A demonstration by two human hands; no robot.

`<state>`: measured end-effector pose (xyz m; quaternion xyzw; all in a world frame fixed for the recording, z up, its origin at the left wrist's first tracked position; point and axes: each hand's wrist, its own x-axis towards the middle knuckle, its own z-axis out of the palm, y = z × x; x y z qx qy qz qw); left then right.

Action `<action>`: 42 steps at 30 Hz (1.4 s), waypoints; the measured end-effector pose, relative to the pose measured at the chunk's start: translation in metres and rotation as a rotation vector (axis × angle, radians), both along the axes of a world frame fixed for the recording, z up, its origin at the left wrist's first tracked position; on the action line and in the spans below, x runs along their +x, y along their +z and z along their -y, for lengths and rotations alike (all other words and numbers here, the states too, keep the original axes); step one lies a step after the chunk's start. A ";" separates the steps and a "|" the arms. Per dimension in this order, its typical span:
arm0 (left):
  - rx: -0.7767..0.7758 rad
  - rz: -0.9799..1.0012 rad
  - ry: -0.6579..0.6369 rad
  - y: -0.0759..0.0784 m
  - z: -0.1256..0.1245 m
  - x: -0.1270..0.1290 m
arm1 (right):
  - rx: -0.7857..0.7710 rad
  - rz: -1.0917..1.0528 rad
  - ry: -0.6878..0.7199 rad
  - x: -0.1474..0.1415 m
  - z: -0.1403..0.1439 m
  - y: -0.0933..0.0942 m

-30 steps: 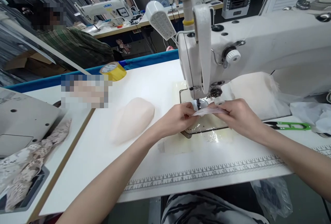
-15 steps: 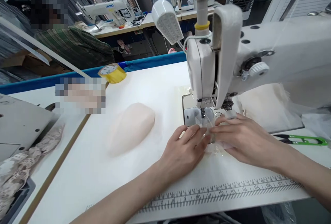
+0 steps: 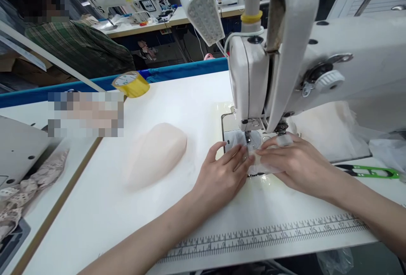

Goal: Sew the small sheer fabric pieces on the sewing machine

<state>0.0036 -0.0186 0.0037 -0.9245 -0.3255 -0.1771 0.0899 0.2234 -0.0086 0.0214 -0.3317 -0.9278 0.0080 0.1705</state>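
— Two hands work at the big white sewing machine [image 3: 317,67]?
— Yes. The left hand [image 3: 222,173] and the right hand [image 3: 294,163] lie flat, fingers spread, pressing the small pale cloth piece [image 3: 264,166] on the table [image 3: 203,97] under the needle [image 3: 248,136].
— What step is it?
— I think lining up. Next needs slow, straight pushing.

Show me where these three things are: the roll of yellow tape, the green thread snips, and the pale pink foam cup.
roll of yellow tape [image 3: 130,84], head view, on its yellow outer side.
green thread snips [image 3: 377,173], head view, on the green handle.
pale pink foam cup [image 3: 157,154], head view, on the middle of its domed surface.
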 end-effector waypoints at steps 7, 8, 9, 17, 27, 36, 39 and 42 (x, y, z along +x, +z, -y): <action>-0.009 0.030 0.041 -0.001 -0.016 0.002 | 0.088 0.036 -0.087 -0.001 -0.011 -0.009; 0.003 0.021 0.047 -0.001 -0.016 0.002 | 0.097 0.032 -0.097 -0.001 -0.012 -0.010; 0.017 0.016 0.059 -0.001 -0.016 0.003 | 0.106 0.028 -0.105 -0.001 -0.012 -0.011; -0.253 0.142 0.129 0.008 -0.012 0.006 | 0.096 -0.089 -0.090 -0.003 -0.007 -0.015; -0.717 0.264 0.081 0.027 -0.045 0.010 | -0.159 -0.120 -0.365 -0.006 -0.014 -0.011; -0.240 0.076 -0.042 0.010 -0.020 0.004 | 0.027 -0.114 -0.061 -0.002 -0.006 -0.014; 0.044 -0.027 0.002 0.002 -0.003 0.003 | 0.094 -0.064 -0.023 -0.002 -0.003 -0.014; 0.094 -0.046 0.035 0.000 0.004 0.002 | 0.149 -0.072 -0.019 -0.004 -0.001 -0.015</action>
